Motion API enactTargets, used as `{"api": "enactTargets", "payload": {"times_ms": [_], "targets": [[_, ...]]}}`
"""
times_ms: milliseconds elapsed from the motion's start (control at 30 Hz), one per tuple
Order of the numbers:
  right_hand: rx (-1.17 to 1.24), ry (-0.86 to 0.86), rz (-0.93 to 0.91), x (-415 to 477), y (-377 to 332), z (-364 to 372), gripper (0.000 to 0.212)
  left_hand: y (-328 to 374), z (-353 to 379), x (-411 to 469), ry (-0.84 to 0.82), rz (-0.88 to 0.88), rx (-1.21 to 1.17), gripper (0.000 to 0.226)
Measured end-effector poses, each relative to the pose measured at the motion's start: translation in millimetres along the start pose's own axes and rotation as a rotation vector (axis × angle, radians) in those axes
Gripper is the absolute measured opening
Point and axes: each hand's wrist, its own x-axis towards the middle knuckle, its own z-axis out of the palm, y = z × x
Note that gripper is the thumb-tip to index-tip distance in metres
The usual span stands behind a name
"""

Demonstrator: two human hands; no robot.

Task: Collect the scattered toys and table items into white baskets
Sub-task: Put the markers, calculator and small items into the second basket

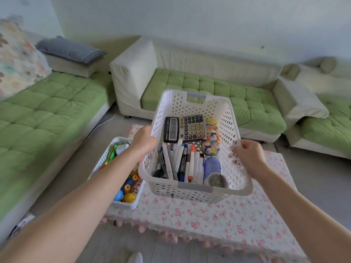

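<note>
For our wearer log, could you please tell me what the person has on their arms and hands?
The left forearm and right forearm are bare; no sleeves show. The left hand and right hand wear no gloves, and no watch, bracelet or ring is visible.

Left forearm [95, 177] covers the middle of the small basket [124, 204] at 8 o'clock, floral pillow [17, 59] at 10 o'clock is blurred and edge-cut, print on the markers [182, 162] is too small to read.
</note>
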Motion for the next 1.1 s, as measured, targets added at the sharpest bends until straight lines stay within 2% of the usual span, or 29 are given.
{"api": "enactTargets", "payload": {"times_ms": [133, 233, 300, 367, 500, 567, 633, 733, 933, 1033, 1100], "targets": [[-0.034, -0.01, -0.005, -7, 0, 20, 0.014, -14, -12, -3, 0.003, 0.039, -0.019, 0.051], [-0.017, -0.023, 0.015, -5, 2, 41, 0.014, -31, -18, 5, 0.031, 0.031, 0.018, 0.047], [-0.015, -0.024, 0.053, -5, 6, 55, 0.015, -43, -19, 13, 0.021, 0.031, 0.035, 0.036], [0.013, -0.031, 0.113, -3, 12, 71, 0.014, -56, -18, 23, 0.016, 0.014, 0.061, 0.007], [0.101, -0.008, 0.254, -4, 27, 93, 0.025, -83, -6, 35, 0.009, 0.001, 0.075, 0.035], [0.107, 0.027, 0.301, -6, 39, 105, 0.025, -98, 2, 41, -0.037, -0.005, 0.085, 0.029], [0.074, 0.054, 0.313, -12, 52, 115, 0.018, -109, 8, 45, -0.097, -0.048, 0.07, 0.012], [0.036, 0.074, 0.327, -16, 77, 129, 0.009, -127, 22, 53, -0.182, -0.165, 0.033, 0.03], [-0.015, 0.068, 0.372, -8, 137, 162, 0.015, -178, 72, 76, -0.191, -0.272, 0.03, 0.035], [-0.035, 0.083, 0.375, 1, 171, 182, 0.012, -209, 102, 93, -0.201, -0.287, 0.117, 0.032], [-0.04, 0.084, 0.368, 11, 192, 194, 0.017, -227, 119, 105, -0.21, -0.283, 0.129, 0.028]]}}
